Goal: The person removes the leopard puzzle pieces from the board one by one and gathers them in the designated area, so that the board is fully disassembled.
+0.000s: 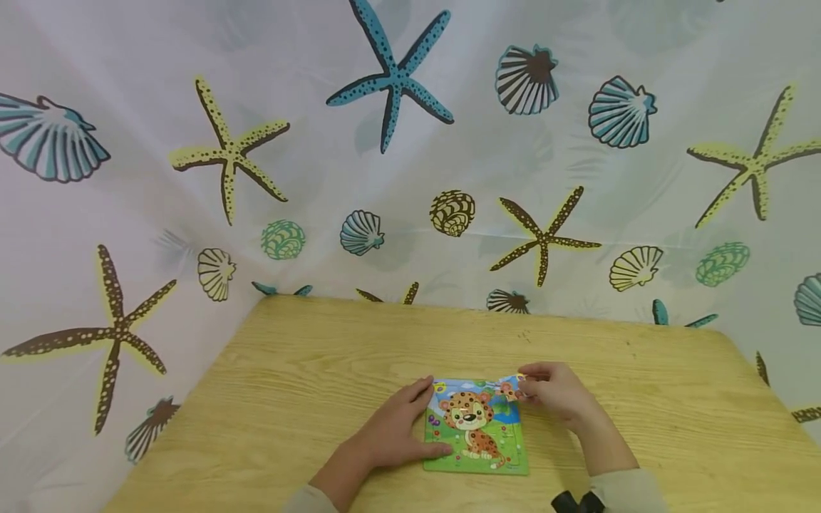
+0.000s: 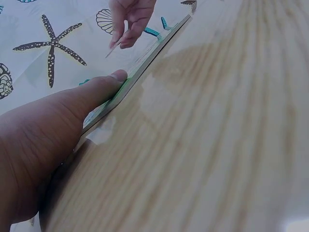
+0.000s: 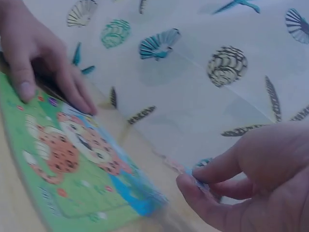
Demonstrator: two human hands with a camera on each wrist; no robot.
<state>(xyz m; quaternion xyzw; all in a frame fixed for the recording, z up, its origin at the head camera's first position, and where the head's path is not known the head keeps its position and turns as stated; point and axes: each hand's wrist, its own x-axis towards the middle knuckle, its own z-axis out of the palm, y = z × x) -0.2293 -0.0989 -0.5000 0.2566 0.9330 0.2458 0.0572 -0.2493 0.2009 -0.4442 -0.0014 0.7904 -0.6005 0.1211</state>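
Observation:
A jigsaw puzzle (image 1: 449, 466) with a spotted leopard cub on green grass and blue sky lies flat on the wooden table. My left hand (image 1: 394, 431) rests at its left side, thumb on the picture and fingers reaching along the edge to the far left corner. Between thumb and fingers, my right hand (image 1: 561, 392) pinches a puzzle piece (image 1: 509, 390) above the board's far right corner. In the right wrist view the piece is mostly covered by the fingers. The left wrist view shows that thin piece raised off the board, and my left thumb (image 2: 96, 92) pressing the board's near edge.
The wooden table (image 1: 308, 356) reaches out on both sides of the puzzle. Behind and beside it hangs a white cloth (image 1: 423, 263) printed with starfish and shells. A black object (image 1: 577, 502) sits by the right sleeve.

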